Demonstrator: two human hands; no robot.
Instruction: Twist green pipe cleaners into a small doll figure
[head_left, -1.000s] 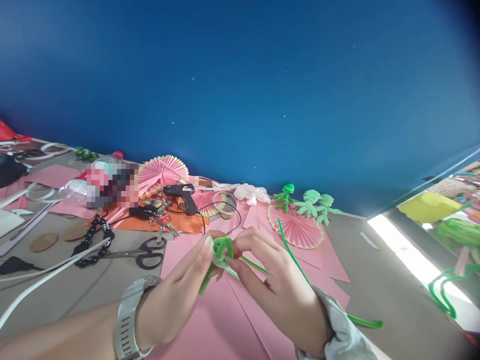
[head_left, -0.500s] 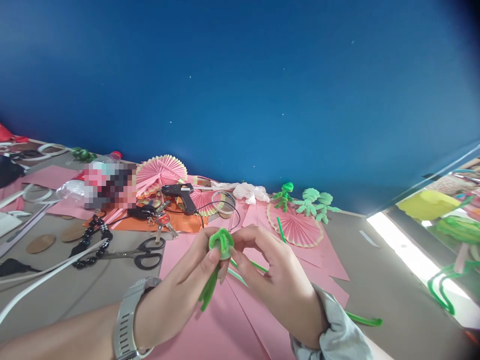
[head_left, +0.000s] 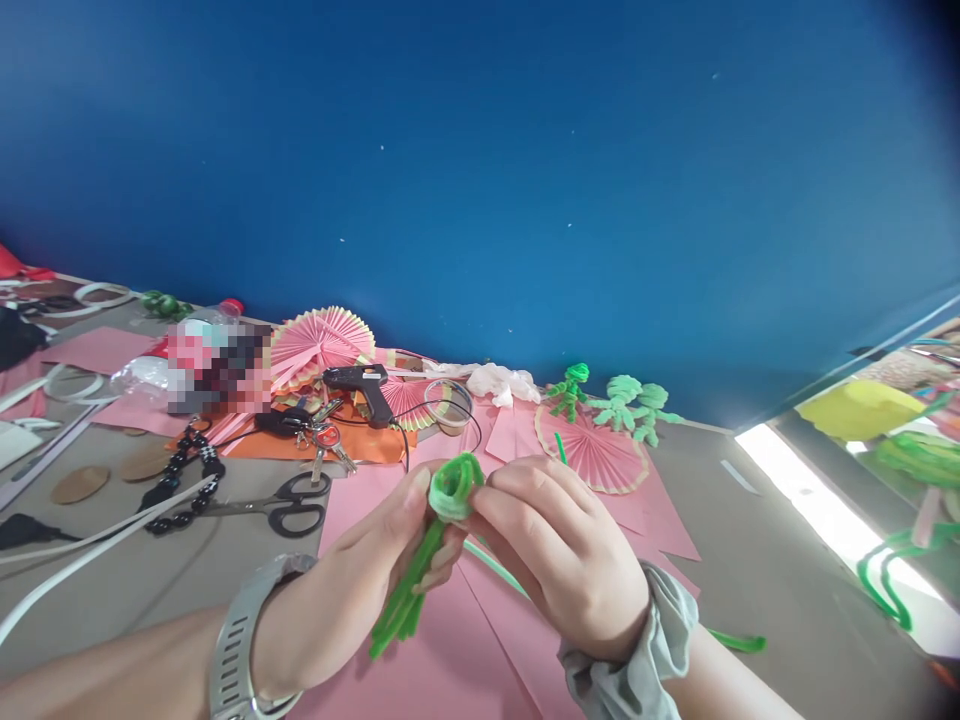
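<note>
Blue paint covers the wall [head_left: 480,180] behind a grey tabletop [head_left: 157,590], which is crowded from where I stand. Pink paper [head_left: 450,665] spreads across the middle, and pleated pink fans lie towards the back, one of them [head_left: 589,450] in front of three little green figures [head_left: 619,403]. Left of centre, a black glue gun [head_left: 367,385] rests near a bunch of keys [head_left: 319,462], with an orange sheet [head_left: 379,443] beneath. Nearer, scissors [head_left: 274,505] lie next to a string of black beads [head_left: 216,468]; a red-capped bottle [head_left: 139,380] is on its side farther back, partly blurred out. Light falls in a bright strip past the tabletop's right edge.

Both hands meet above the pink paper, around a green fuzzy coil [head_left: 455,490] with stems [head_left: 409,600] slanting down to the left. The left hand [head_left: 352,580], a pale watch [head_left: 244,640] at its wrist, reaches in from the lower left, thumb against the coil and fingers curled below; its grip is closed on the piece. The right hand [head_left: 547,550], with a gathered cloth band [head_left: 645,665] at the wrist, arches over from the other side, knuckles up, its grip pinching the coil's right edge.
</note>
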